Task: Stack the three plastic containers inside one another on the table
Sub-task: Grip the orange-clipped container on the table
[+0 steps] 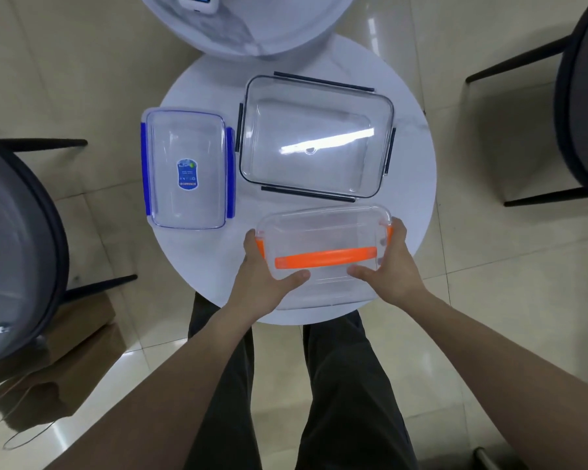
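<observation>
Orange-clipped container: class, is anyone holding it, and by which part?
Yes. Both hands hold the orange-clipped container by its short ends: left hand on the left end, right hand on the right, thumbs across its near top.

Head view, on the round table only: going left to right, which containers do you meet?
Blue-clipped container → orange-handled container, gripped by left hand and right hand; the black-clipped container overlaps its span, so unordered.

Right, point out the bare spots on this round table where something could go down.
Bare strips on the white round table: the right rim past the large black-clipped clear container, the near-left edge below the blue-clipped clear container, and the far-left rim. The centre is crowded; both hands grip the orange-handled clear container there.
</observation>
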Motion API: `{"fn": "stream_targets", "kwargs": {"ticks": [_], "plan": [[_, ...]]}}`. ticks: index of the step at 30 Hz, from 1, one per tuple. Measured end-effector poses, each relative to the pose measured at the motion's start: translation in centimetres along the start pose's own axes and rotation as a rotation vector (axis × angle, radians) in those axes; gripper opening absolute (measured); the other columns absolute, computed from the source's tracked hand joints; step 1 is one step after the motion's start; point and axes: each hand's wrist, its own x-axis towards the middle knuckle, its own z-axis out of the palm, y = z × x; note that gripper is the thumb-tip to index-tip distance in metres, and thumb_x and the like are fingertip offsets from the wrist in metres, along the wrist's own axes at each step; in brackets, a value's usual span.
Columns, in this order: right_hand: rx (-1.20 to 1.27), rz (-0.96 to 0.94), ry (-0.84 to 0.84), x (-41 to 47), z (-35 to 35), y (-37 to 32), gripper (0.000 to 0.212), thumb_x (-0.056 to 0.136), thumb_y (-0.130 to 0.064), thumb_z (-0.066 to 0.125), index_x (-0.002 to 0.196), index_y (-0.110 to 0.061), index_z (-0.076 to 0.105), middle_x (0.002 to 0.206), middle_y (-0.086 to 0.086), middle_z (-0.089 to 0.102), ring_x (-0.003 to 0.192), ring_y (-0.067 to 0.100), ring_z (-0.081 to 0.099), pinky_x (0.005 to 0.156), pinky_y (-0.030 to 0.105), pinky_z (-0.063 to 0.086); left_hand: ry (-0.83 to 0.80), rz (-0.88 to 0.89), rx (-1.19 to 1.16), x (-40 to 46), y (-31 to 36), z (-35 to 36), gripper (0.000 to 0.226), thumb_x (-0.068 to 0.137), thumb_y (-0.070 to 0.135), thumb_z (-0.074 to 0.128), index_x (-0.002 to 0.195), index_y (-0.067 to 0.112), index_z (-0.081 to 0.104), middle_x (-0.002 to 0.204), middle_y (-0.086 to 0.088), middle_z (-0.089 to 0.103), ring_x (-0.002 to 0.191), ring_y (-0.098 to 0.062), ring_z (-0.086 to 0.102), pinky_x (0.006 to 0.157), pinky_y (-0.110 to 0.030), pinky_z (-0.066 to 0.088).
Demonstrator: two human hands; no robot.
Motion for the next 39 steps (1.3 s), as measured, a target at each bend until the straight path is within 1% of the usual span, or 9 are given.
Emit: {"fn": "stream_targets", "kwargs": {"ticks": [3, 6, 11, 17, 23, 27, 31, 35, 39], "plan": [[0.003, 0.099, -0.020, 0.8, 0.3, 0.0, 0.096, 0.071, -0.026, 0.089, 0.138, -0.021, 0.022, 0.119, 0.003, 0.045, 0.109, 0.029, 0.056, 0.083, 0.038, 0.046, 0.024, -0.041, -0.011, 0.3, -0.1, 0.6, 0.105, 0.078, 0.029, 0.083, 0.147, 0.027, 0.005, 0.138, 0.005, 0.042, 0.123, -0.021, 0.050, 0.096, -0.034, 0.046], [-0.016, 0.114, -0.013, 1.0, 0.5, 0.0, 0.090, 0.071, -0.024, 0.089, 0.132, -0.019, 0.023, 0.122, 0.006, 0.046, 0.105, 0.026, 0.052, 0.083, 0.038, 0.045, 0.051, -0.071, -0.005, 0.4, 0.2, 1.0, 0.098, 0.079, 0.025, 0.082, 0.143, 0.029, 0.009, 0.136, -0.003, 0.047, 0.122, -0.027, 0.054, 0.099, -0.043, 0.051], [-0.098, 0.177, -0.047, 1.4, 0.4, -0.6, 0.083, 0.075, -0.024, 0.086, 0.126, -0.018, 0.022, 0.122, 0.011, 0.046, 0.103, 0.031, 0.055, 0.085, 0.046, 0.052, -0.016, -0.101, 0.072, 0.5, 0.3, 0.5, 0.089, 0.083, 0.029, 0.078, 0.136, 0.035, 0.008, 0.129, -0.002, 0.050, 0.113, -0.028, 0.059, 0.089, -0.034, 0.050], [-0.134, 0.216, -0.054, 1.5, 0.6, -0.9, 0.082, 0.075, -0.024, 0.086, 0.125, -0.020, 0.021, 0.121, 0.013, 0.045, 0.096, 0.029, 0.054, 0.076, 0.040, 0.050, -0.034, -0.121, 0.121, 0.4, 0.7, 0.2, 0.086, 0.084, 0.030, 0.077, 0.136, 0.031, 0.009, 0.135, -0.007, 0.051, 0.115, -0.031, 0.060, 0.097, -0.044, 0.053], [-0.136, 0.218, -0.044, 1.4, 0.6, -1.0, 0.082, 0.075, -0.024, 0.087, 0.124, -0.020, 0.022, 0.121, 0.012, 0.046, 0.098, 0.029, 0.054, 0.079, 0.042, 0.051, -0.019, -0.107, 0.114, 0.4, 0.5, 0.3, 0.077, 0.083, 0.031, 0.078, 0.124, 0.034, 0.014, 0.130, -0.005, 0.052, 0.110, -0.029, 0.062, 0.091, -0.038, 0.054], [-0.135, 0.209, -0.035, 1.2, 0.5, -1.0, 0.081, 0.074, -0.025, 0.087, 0.123, -0.021, 0.022, 0.122, 0.012, 0.048, 0.100, 0.030, 0.056, 0.080, 0.044, 0.054, -0.004, -0.109, 0.113, 0.3, 0.5, 0.3, 0.077, 0.082, 0.032, 0.079, 0.112, 0.041, 0.008, 0.125, -0.002, 0.052, 0.109, -0.029, 0.062, 0.092, -0.042, 0.055], [-0.130, 0.209, -0.032, 1.1, 0.5, -1.1, 0.083, 0.073, -0.025, 0.088, 0.124, -0.021, 0.023, 0.123, 0.013, 0.049, 0.102, 0.031, 0.057, 0.084, 0.048, 0.056, -0.007, -0.115, 0.114, 0.3, 0.5, 0.3, 0.077, 0.082, 0.032, 0.079, 0.113, 0.040, 0.009, 0.127, -0.003, 0.051, 0.111, -0.030, 0.061, 0.093, -0.043, 0.055], [-0.125, 0.198, -0.029, 1.0, 0.3, -1.3, 0.085, 0.072, -0.027, 0.088, 0.125, -0.023, 0.022, 0.124, 0.011, 0.049, 0.103, 0.030, 0.057, 0.082, 0.046, 0.056, -0.016, -0.117, 0.100, 0.3, 0.5, 0.2, 0.075, 0.082, 0.031, 0.078, 0.119, 0.035, 0.013, 0.126, -0.005, 0.052, 0.109, -0.030, 0.062, 0.092, -0.043, 0.055], [-0.117, 0.179, -0.029, 0.8, 0.2, -1.2, 0.085, 0.072, -0.028, 0.088, 0.127, -0.022, 0.023, 0.125, 0.011, 0.049, 0.106, 0.032, 0.058, 0.085, 0.048, 0.055, -0.022, -0.092, 0.108, 0.5, 0.1, 0.3, 0.075, 0.083, 0.032, 0.078, 0.125, 0.030, 0.015, 0.121, -0.002, 0.050, 0.096, -0.022, 0.058, 0.080, -0.033, 0.051]]}}
